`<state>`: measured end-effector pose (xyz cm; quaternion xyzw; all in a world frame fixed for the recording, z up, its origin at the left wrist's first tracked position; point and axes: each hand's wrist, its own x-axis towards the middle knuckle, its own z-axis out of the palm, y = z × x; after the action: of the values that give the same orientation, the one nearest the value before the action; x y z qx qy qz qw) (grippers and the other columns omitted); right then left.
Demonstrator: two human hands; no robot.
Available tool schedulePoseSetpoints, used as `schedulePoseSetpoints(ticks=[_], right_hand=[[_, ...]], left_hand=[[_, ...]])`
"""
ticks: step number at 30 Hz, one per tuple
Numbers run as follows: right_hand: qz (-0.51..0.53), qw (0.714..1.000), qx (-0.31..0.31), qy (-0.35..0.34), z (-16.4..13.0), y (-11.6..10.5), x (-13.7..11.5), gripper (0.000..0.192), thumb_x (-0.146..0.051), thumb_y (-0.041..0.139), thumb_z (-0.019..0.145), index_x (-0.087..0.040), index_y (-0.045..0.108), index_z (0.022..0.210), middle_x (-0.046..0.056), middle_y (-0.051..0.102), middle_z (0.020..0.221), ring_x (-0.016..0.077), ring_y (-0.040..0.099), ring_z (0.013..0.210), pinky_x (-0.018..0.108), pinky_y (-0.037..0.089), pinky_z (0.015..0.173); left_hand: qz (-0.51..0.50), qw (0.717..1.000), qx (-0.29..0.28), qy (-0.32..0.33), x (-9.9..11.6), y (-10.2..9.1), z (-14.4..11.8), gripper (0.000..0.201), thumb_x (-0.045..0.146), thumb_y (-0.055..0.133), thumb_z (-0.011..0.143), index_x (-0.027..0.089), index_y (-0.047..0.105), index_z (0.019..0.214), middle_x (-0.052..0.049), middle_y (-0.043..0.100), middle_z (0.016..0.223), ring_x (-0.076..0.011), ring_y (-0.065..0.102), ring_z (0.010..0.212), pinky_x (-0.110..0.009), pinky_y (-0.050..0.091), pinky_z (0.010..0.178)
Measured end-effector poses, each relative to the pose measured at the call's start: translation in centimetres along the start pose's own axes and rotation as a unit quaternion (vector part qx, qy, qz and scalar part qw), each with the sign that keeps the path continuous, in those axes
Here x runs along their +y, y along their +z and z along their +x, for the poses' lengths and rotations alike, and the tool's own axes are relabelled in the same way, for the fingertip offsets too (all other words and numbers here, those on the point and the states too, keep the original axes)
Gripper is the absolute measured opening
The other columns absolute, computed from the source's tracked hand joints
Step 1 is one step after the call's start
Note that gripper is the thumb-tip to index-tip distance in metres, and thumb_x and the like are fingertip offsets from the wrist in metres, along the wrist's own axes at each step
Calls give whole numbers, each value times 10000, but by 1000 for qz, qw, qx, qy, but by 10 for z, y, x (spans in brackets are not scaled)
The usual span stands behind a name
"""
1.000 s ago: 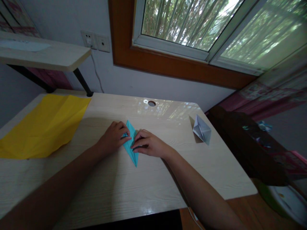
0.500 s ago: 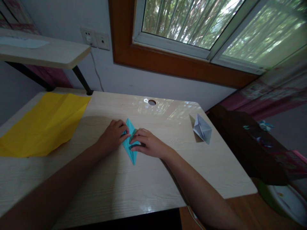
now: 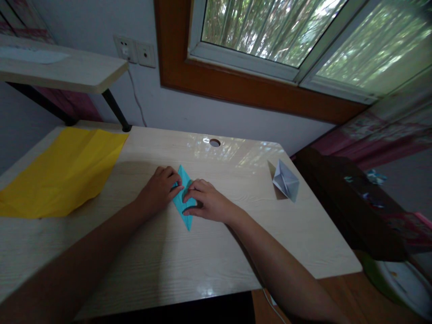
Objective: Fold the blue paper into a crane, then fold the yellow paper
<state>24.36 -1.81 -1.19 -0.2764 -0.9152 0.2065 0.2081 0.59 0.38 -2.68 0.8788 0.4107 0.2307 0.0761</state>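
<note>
A turquoise folded paper (image 3: 180, 201), shaped like a long narrow diamond, lies on the pale wooden desk (image 3: 209, 252) between my two hands. On its left edge, the curled fingers of my left hand (image 3: 162, 184) grip the paper with thumb and fingertips. Across its right side reaches my right hand (image 3: 207, 200), fingers bent and fingertips on the paper's surface near the middle crease. Part of the paper is hidden beneath the fingers of both hands.
A large yellow sheet (image 3: 67, 175) covers the desk's left side. Near the right edge stands a folded whitish paper piece (image 3: 286, 180). A raised shelf (image 3: 84, 74) is at the back left, and a round cable hole (image 3: 214, 142) sits near the back edge.
Both hands stay at the turquoise paper with nearly the same grip. The whole view has shifted very slightly.
</note>
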Motion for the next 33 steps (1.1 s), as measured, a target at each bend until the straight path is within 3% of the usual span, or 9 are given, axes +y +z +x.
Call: schedulePoseSetpoints(ticks=[16,26,33], right_hand=[[-12,999,-46,21,-1,-6,-12,478,-559,818,776,-255,660,1110,61,632,1157,255,531,1087,399,401,962],[-28,995,17,91,-5,-5,5,420,-536,798,811,-256,666,1095,82,609,1152,272,535,1105,411,415,955],[-11,992,52,111,-2,-5,8,514,-487,882,730,-215,576,1041,78,636,1074,259,565,995,377,431,863]], left_hand=[[14,1000,4,2,3,-1,0,114,285,627,952,178,652,981,-96,605,1045,-278,524,997,-466,436,949],[-35,997,70,20,3,-5,-1,178,251,623,958,222,665,1128,-84,627,1181,-261,552,1115,-460,428,1024],[-47,992,-7,116,3,-3,-1,269,269,596,991,314,719,1226,-48,677,1283,-269,499,1287,-472,407,1106]])
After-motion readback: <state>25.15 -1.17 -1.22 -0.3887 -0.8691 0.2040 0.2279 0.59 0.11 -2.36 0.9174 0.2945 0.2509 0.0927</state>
